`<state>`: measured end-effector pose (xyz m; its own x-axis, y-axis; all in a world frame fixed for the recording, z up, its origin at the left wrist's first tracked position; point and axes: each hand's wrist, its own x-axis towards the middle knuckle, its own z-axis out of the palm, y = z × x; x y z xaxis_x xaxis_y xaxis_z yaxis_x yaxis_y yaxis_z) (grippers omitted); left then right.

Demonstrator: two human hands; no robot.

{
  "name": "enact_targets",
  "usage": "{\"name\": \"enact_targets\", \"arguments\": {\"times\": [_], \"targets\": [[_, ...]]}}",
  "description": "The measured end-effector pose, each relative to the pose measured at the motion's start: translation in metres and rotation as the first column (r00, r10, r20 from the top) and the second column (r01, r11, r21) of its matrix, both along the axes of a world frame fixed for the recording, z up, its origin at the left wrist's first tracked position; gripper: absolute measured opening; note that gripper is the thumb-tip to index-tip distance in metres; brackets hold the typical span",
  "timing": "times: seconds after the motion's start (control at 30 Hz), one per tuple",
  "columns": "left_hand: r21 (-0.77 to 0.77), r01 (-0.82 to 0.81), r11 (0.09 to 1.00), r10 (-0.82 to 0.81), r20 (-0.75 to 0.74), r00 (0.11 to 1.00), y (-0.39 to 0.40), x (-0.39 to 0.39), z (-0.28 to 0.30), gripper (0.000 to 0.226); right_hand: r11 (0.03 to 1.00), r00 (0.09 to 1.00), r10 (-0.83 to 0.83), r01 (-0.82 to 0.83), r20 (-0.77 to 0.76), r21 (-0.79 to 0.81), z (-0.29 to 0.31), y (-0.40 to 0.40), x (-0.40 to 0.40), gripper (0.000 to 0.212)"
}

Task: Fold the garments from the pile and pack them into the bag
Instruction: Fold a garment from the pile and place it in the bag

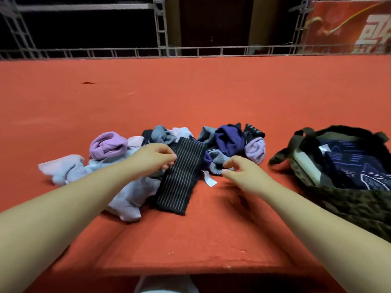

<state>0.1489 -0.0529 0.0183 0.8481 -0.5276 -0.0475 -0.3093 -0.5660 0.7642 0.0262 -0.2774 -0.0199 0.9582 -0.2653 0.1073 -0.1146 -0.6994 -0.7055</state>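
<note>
Pinstriped fabric lay at the centre of your work: the black striped garment (179, 176) was stretched out as a long, flat strip on the red felt table (190, 98), one end still tucked against the pile (169, 140), probably so you could square it before folding. Your left hand (155, 156) had its fingers curled at the strip's upper left edge, apparently pinching the cloth, though the contact was partly hidden. Your right hand (241, 172) hovered just right of the strip with fingers loosely bent and thumb near the fingertips; whether it held the grey striped garment (218, 161) under it, you could not tell from this view. The pile itself was soft, crumpled knitwear, a lilac bundle (108, 144), pale blue pieces (127, 195) and a deep purple wad (228, 140), all rounded and unfolded. A small white tag (209, 180) lay flat beside the strip. To your right the leopard-print bag (349, 199) sat slumped and open, a dark patterned cloth (355, 166) already inside, placed near, it seemed, for easy packing.
</note>
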Motion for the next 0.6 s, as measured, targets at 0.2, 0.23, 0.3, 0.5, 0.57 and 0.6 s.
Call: {"name": "enact_targets", "arguments": {"times": [0.2, 0.23, 0.3, 0.5, 0.57, 0.6], "targets": [[-0.072, -0.069, 0.995, 0.067, -0.024, 0.997, 0.013, 0.018, -0.003, 0.016, 0.94, 0.989, -0.14, 0.116, 0.053, 0.321, 0.007, 0.041, 0.047, 0.042], [-0.078, -0.068, 0.995, 0.066, -0.031, 0.997, 0.008, 0.019, -0.004, 0.023, 0.926, 0.983, -0.178, 0.15, 0.05, 0.346, 0.007, 0.042, 0.054, 0.051], [-0.072, -0.057, 0.996, 0.055, -0.031, 0.998, -0.001, 0.022, -0.004, 0.034, 0.91, 0.977, -0.21, 0.185, 0.03, 0.371, 0.011, 0.044, 0.066, 0.056], [-0.052, 0.007, 0.999, -0.007, -0.003, 1.0, -0.016, 0.027, -0.002, 0.037, 0.939, 0.995, -0.097, 0.088, 0.01, 0.334, 0.022, 0.049, 0.076, 0.017], [-0.137, 0.059, 0.989, -0.068, -0.06, 0.996, -0.016, 0.026, 0.002, 0.026, 0.872, 0.999, -0.009, -0.01, 0.038, 0.49, 0.03, 0.05, 0.073, 0.014], [-0.2, 0.081, 0.976, -0.102, -0.097, 0.99, -0.017, 0.025, 0.005, 0.023, 0.812, 0.998, 0.034, -0.058, 0.051, 0.581, 0.035, 0.05, 0.071, 0.017]]}}
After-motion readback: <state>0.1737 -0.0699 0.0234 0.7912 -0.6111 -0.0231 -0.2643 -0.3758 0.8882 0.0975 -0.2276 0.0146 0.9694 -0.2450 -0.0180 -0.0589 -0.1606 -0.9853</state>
